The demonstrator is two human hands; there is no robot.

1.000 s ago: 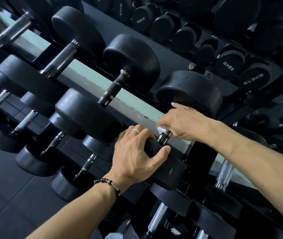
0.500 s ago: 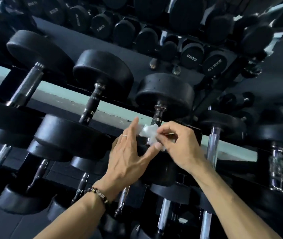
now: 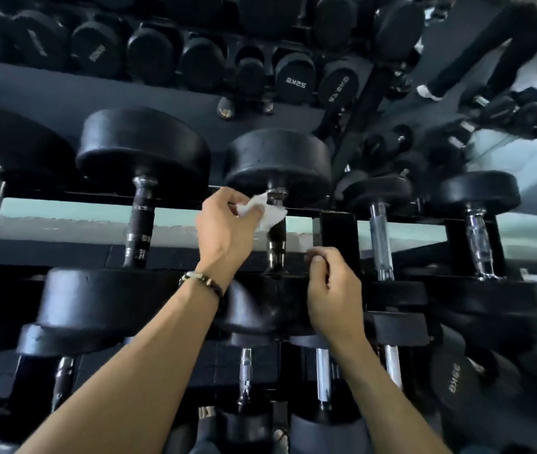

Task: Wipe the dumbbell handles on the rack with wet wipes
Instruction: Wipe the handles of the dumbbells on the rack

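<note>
Head view: my left hand (image 3: 224, 224) pinches the wet wipe (image 3: 262, 209) against the top of the dumbbell handle (image 3: 276, 239), open gap between it and the rack post (image 3: 339, 231) right of it. My right hand (image 3: 332, 293) hangs loosely curled, empty, just right of the handle's base. Half a second ago the right hand held the wipe; now the left has it.

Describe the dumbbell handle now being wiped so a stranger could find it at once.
On the top row of the black dumbbell rack, find the third handle from the left. This dark metal handle alone has a white wet wipe against its top, held by the left hand.
</note>
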